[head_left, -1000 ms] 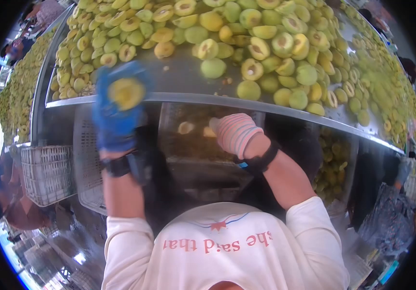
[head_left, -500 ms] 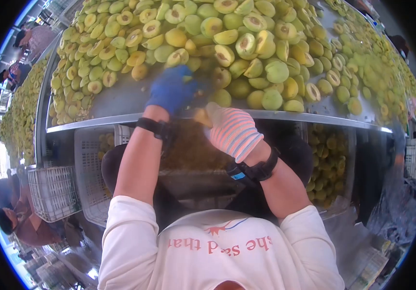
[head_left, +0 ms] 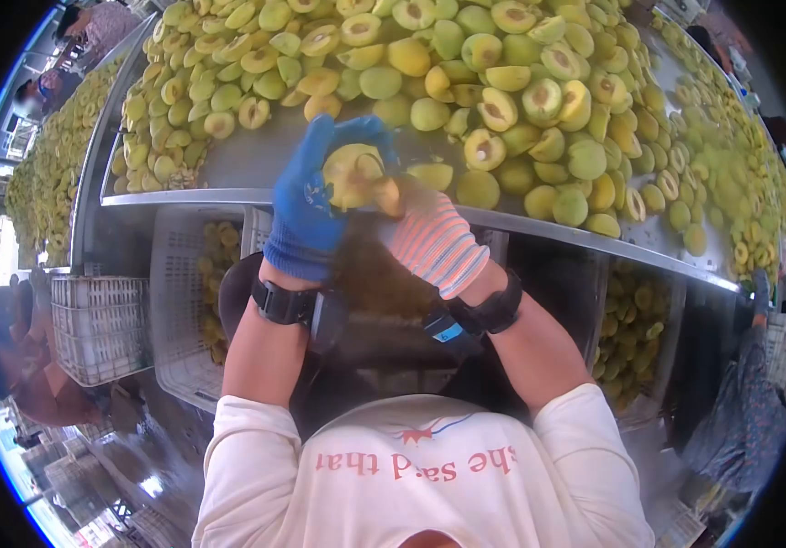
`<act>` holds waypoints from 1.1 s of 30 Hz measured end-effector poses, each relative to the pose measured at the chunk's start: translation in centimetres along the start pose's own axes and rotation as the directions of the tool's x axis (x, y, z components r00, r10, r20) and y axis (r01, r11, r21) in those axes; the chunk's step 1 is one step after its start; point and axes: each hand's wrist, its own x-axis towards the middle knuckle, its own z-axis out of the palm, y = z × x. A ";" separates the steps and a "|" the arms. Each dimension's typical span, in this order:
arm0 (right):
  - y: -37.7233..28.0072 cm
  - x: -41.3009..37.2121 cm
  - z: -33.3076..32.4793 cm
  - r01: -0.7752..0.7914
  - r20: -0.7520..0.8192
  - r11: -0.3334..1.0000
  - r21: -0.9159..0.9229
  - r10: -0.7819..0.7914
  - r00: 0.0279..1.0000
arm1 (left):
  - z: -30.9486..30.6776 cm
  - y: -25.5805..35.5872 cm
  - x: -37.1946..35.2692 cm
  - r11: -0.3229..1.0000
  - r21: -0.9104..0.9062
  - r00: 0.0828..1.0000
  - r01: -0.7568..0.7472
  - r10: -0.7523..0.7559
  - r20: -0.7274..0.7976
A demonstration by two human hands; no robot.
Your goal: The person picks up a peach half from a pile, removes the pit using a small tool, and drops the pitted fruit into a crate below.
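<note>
Above the near edge of the metal table (head_left: 228, 195), my left hand (head_left: 312, 205) in a blue glove holds a yellow-green fruit (head_left: 353, 173), its fingers curled round the far side. My right hand (head_left: 434, 239), in a striped white and orange glove, is closed on a small tan-brown object (head_left: 387, 195) that meets the fruit's right side; blur hides what it is. Many halved green fruits (head_left: 539, 100) are heaped on the table beyond both hands, some showing brown centres.
Below the table edge, a white crate (head_left: 178, 310) with fruit stands at left and another fruit-filled crate (head_left: 630, 329) at right. A white basket (head_left: 100, 329) is farther left. Other people work at the far left and right edges.
My left hand has drawn back from the blurred spot at the heap and turned up, now with a fruit in it. My right hand has stayed close by. The view has shifted slightly.
</note>
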 end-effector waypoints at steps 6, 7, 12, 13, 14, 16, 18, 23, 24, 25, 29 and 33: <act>0.2 1.1 2.5 0.115 -0.013 0.980 -0.165 -0.119 0.993 | -0.5 -0.3 -0.9 1.000 -0.009 0.993 -0.025 0.024 -0.119; 0.0 1.3 2.6 0.046 0.018 0.991 -0.129 -0.044 0.999 | -0.8 -0.2 -0.8 0.999 0.046 0.992 -0.012 0.018 -0.122; -1.3 2.3 2.7 -0.180 0.110 0.982 -0.057 0.185 0.977 | -1.0 0.4 -1.0 0.961 0.258 0.984 -0.102 0.135 -0.114; -2.3 2.6 1.7 -0.253 0.118 0.968 -0.007 0.252 0.961 | -0.9 0.8 -0.9 0.943 0.313 0.980 -0.113 0.157 -0.119; -2.9 2.6 1.3 -0.325 0.129 0.945 0.041 0.317 0.940 | -0.8 1.3 -0.8 0.922 0.367 0.976 -0.123 0.179 -0.122; -0.8 2.6 3.7 -0.090 0.106 0.996 0.021 0.087 0.990 | -0.7 1.4 -0.9 0.902 0.409 0.969 -0.135 0.207 -0.137; 0.2 2.2 4.8 -0.056 0.109 0.998 0.040 0.051 0.993 | -0.8 0.8 -1.1 0.909 0.394 0.961 -0.137 0.218 -0.170; -3.5 2.5 0.7 -0.305 0.132 0.942 0.142 0.287 0.949 | -1.0 0.8 -1.0 0.999 0.016 0.986 -0.047 0.049 -0.157; -2.7 2.4 1.3 -0.216 0.093 0.972 0.094 0.208 0.974 | -1.0 0.7 -0.7 0.995 -0.062 0.988 -0.075 0.066 -0.141; -1.6 2.3 2.2 -0.129 0.062 0.991 0.040 0.127 0.990 | -0.9 0.8 -0.7 0.997 0.007 0.987 -0.071 0.071 -0.147; -0.8 2.0 2.2 -0.142 0.092 0.989 0.029 0.139 0.986 | 0.2 1.1 -1.1 0.984 0.160 0.978 -0.072 0.101 -0.182; -0.8 1.8 2.4 -0.063 0.107 0.998 -0.004 0.063 0.992 | 0.0 1.2 -1.3 0.974 0.214 0.977 -0.077 0.117 -0.178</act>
